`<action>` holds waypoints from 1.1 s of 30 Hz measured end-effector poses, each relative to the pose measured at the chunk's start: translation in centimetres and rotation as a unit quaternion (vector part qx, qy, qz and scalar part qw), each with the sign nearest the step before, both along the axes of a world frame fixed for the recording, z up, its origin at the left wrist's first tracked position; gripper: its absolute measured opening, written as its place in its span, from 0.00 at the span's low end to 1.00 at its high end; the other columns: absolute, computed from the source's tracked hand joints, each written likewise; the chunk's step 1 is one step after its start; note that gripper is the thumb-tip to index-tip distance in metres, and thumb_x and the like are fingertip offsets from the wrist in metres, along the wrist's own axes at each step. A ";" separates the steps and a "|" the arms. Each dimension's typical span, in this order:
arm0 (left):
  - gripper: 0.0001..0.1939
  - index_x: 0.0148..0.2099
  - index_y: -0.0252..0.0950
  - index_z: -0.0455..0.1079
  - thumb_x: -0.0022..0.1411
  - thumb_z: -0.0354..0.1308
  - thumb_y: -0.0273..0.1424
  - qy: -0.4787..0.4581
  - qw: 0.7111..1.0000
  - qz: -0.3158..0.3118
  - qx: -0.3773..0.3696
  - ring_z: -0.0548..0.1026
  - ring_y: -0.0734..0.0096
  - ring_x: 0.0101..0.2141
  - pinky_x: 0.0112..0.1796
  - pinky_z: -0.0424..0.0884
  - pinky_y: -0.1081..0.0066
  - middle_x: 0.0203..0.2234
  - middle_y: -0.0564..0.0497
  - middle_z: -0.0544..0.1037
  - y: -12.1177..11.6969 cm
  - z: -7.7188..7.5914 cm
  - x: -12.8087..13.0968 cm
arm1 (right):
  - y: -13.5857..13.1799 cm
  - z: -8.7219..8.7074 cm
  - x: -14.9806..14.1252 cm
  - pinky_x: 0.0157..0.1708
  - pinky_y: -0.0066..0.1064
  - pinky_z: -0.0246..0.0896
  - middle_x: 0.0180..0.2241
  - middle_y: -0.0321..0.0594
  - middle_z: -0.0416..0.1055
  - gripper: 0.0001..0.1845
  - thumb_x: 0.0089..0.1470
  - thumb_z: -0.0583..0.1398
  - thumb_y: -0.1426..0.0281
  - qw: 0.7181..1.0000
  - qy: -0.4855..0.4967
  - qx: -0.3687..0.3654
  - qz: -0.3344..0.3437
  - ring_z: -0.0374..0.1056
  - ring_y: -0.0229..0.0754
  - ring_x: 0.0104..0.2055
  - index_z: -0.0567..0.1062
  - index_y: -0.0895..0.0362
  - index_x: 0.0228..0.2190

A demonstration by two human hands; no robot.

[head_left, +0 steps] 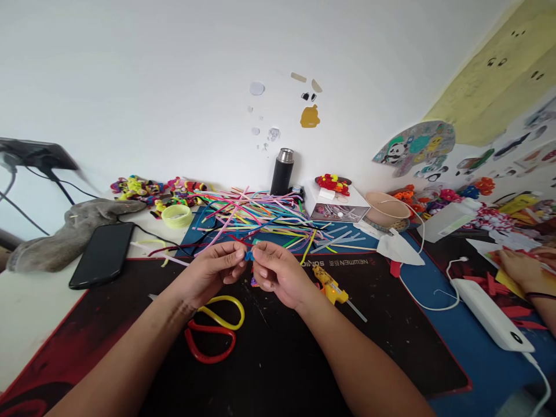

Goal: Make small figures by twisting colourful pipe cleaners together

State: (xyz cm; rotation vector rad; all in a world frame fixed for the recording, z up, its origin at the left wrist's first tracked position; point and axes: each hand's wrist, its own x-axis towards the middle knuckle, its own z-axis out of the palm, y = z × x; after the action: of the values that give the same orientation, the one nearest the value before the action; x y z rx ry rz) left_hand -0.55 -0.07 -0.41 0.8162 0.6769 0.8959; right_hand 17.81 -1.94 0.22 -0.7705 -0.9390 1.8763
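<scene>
The thumb and fingertips of the left hand [221,263] and right hand [278,269] are closed in narrow pinches on opposite sides of a small blue fuzzy piece [249,255], which sits between the two grips above the black mat [282,359]. Status — judged partway: the piece appears bent, is not yet set down, and its final form cannot be told. Farther out, scissors [217,328] and a glue gun [333,291] lie unheld; loose coloured stems [252,208] lie beyond.
</scene>
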 end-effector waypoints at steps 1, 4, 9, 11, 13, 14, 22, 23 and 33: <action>0.19 0.31 0.31 0.77 0.50 0.81 0.38 0.004 1.000 0.005 0.005 0.62 0.80 0.21 0.21 0.53 0.78 0.21 0.52 0.71 0.0 -0.1 0.0 | 0.0 -0.1 0.0 0.17 0.25 0.37 0.18 0.24 0.62 0.24 0.48 0.76 0.53 1.000 -0.008 0.006 -0.007 0.53 0.29 0.16 0.72 0.55 0.32; 0.19 0.34 0.31 0.79 0.51 0.81 0.40 0.013 1.000 0.016 0.014 0.64 0.78 0.22 0.22 0.56 0.77 0.22 0.52 0.72 0.1 -0.3 0.0 | 0.0 -0.4 -0.1 0.16 0.25 0.38 0.18 0.25 0.63 0.23 0.50 0.75 0.53 0.998 -0.037 0.033 -0.031 0.54 0.30 0.16 0.73 0.55 0.33; 0.24 0.40 0.34 0.80 0.51 0.80 0.46 0.084 0.993 0.073 0.047 0.70 0.73 0.26 0.25 0.65 0.75 0.27 0.51 0.77 0.3 -0.2 0.1 | 0.1 -0.5 0.0 0.16 0.26 0.44 0.18 0.26 0.63 0.19 0.54 0.71 0.53 0.984 -0.109 0.104 -0.092 0.55 0.33 0.16 0.74 0.54 0.32; 0.25 0.36 0.34 0.79 0.54 0.76 0.51 0.122 0.988 0.068 0.066 0.68 0.74 0.24 0.23 0.63 0.75 0.26 0.50 0.77 0.3 -0.1 0.0 | 0.1 -0.5 0.1 0.19 0.28 0.50 0.19 0.27 0.65 0.16 0.57 0.69 0.55 0.965 -0.169 0.155 -0.129 0.57 0.34 0.18 0.75 0.53 0.33; 0.28 0.33 0.33 0.78 0.55 0.74 0.55 0.141 0.986 0.043 0.071 0.68 0.73 0.23 0.21 0.60 0.75 0.27 0.48 0.78 0.3 0.1 0.0 | -0.1 -0.5 0.1 0.24 0.29 0.55 0.22 0.30 0.67 0.12 0.60 0.67 0.58 0.933 -0.236 0.214 -0.166 0.60 0.36 0.21 0.76 0.53 0.34; 0.29 0.32 0.33 0.79 0.54 0.73 0.57 0.146 0.986 0.031 0.071 0.68 0.73 0.23 0.21 0.60 0.74 0.27 0.47 0.79 0.4 0.1 -0.1 | -0.2 -0.6 0.1 0.26 0.30 0.56 0.22 0.31 0.67 0.10 0.61 0.66 0.59 0.916 -0.266 0.242 -0.178 0.61 0.37 0.23 0.77 0.53 0.34; 0.27 0.27 0.34 0.76 0.53 0.74 0.55 0.172 0.983 0.014 0.067 0.65 0.74 0.20 0.21 0.60 0.73 0.19 0.49 0.74 0.3 0.3 -0.3 | -0.4 -1.7 0.1 0.31 0.32 0.55 0.24 0.33 0.70 0.05 0.64 0.65 0.64 0.827 -0.398 0.361 -0.165 0.63 0.40 0.25 0.79 0.50 0.35; 0.27 0.27 0.35 0.76 0.52 0.75 0.54 0.177 0.982 0.016 0.064 0.65 0.74 0.20 0.22 0.60 0.74 0.19 0.49 0.74 0.3 0.4 -0.2 | -0.4 -1.8 0.2 0.31 0.33 0.55 0.24 0.33 0.70 0.05 0.65 0.64 0.64 0.823 -0.405 0.365 -0.157 0.63 0.40 0.26 0.79 0.50 0.36; 0.24 0.29 0.35 0.79 0.50 0.75 0.53 0.217 0.972 0.034 0.079 0.65 0.74 0.20 0.22 0.60 0.74 0.19 0.50 0.74 0.3 0.3 -0.4 | -0.5 -1.4 0.1 0.34 0.33 0.59 0.25 0.31 0.71 0.11 0.64 0.66 0.62 0.852 -0.392 0.326 -0.121 0.67 0.40 0.27 0.79 0.49 0.47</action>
State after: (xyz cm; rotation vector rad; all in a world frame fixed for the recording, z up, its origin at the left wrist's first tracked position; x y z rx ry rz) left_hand -0.96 0.25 -0.06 1.1535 1.0289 0.8470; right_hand 17.96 -2.43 -1.18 -1.1618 -1.7608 0.8663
